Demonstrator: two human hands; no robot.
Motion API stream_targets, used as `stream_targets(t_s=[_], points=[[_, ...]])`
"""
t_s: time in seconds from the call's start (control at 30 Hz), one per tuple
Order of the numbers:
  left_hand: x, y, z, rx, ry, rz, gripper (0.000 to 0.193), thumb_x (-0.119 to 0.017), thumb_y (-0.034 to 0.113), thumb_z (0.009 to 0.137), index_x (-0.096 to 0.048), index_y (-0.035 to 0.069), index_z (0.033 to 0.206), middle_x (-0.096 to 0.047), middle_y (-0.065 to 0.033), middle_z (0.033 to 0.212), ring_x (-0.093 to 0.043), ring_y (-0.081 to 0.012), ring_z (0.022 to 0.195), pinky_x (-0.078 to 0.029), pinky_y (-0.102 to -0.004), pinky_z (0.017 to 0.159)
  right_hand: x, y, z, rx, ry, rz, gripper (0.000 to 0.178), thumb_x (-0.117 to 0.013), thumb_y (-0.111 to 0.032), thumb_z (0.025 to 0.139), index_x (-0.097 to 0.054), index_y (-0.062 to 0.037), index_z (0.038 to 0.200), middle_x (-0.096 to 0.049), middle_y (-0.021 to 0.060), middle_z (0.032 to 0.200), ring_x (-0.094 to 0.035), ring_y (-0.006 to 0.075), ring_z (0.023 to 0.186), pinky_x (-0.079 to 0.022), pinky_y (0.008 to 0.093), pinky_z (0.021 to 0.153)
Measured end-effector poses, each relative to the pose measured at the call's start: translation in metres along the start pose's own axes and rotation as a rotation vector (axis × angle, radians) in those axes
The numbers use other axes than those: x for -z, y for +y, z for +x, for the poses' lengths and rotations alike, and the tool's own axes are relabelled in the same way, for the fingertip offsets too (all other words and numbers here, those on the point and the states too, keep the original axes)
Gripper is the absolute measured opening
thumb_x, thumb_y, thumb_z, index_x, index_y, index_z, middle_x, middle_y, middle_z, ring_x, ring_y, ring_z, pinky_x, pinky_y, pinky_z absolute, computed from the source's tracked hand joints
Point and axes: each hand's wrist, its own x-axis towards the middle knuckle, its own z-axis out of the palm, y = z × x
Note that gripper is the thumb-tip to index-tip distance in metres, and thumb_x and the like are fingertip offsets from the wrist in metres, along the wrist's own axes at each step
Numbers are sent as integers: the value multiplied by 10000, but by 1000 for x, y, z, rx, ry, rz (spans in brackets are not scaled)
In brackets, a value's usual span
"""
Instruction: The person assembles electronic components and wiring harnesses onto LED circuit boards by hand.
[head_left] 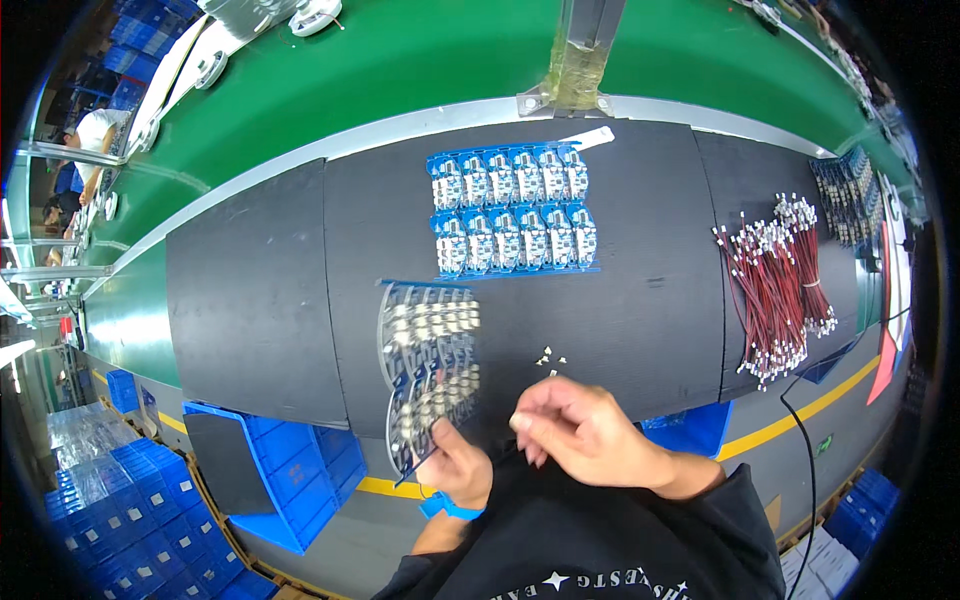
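My left hand (pixel 457 468), with a blue band round its wrist, grips the lower end of a circuit board panel (pixel 432 330). The panel is tilted up over the near edge of the table, with rows of pale parts showing, and it looks slightly blurred. To its right, my right hand (pixel 577 425) is closed in a pinch; whatever is between the fingertips is too small to make out. Just beyond that hand, several tiny white pieces (pixel 546 357) lie on the black table mat (pixel 640 310). Farther back, blue-and-white circuit board panels (pixel 515 210) lie flat.
Bundled red cables with white connectors (pixel 775 290) lie at the right, beside stacked boards (pixel 848 197). A metal post (pixel 583 50) stands at the far edge. Blue bins (pixel 290 470) sit below the near edge. A black cord (pixel 812 480) hangs at the right.
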Motion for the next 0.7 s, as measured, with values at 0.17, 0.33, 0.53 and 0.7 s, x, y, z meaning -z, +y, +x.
stream_targets(t_s=[0.17, 0.33, 0.53, 0.7], points=[[3, -1, 0, 134, 35, -524, 326, -368, 125, 926, -464, -123, 1116, -547, -209, 1102, -557, -272, 976, -443, -352, 849, 25, 24, 25, 51, 278, -439, 158, -606, -111, 832, -585, 42, 800, -595, 44, 634, -552, 74, 548, -448, 231, 495], [-4, -2, -2, 184, 10, -1020, 340, -378, 129, 918, -405, -96, 1171, -517, -221, 1114, -530, -283, 1012, -415, -414, 894, 22, 27, 35, 58, 309, -44, 174, -599, -138, 845, -604, 36, 839, -595, 26, 653, -525, 48, 542, -425, 190, 478], [-12, -13, -19, 93, 53, -651, 455, -571, 105, 819, -377, -28, 1209, -485, -172, 1135, -501, -255, 1028, -398, -402, 915, 14, 25, 41, -58, 288, -2, 201, -584, -165, 859, -591, 34, 834, -577, 24, 638, -512, 51, 514, -422, 196, 459], [-18, -1, -12, 82, 85, -759, 475, -585, 35, 805, -344, -97, 1192, -463, -205, 1169, -506, -265, 1037, -416, -394, 900, 17, 27, 43, -103, 259, 48, 226, -570, -181, 869, -582, 35, 806, -575, 32, 636, -515, 61, 508, -422, 207, 445]])
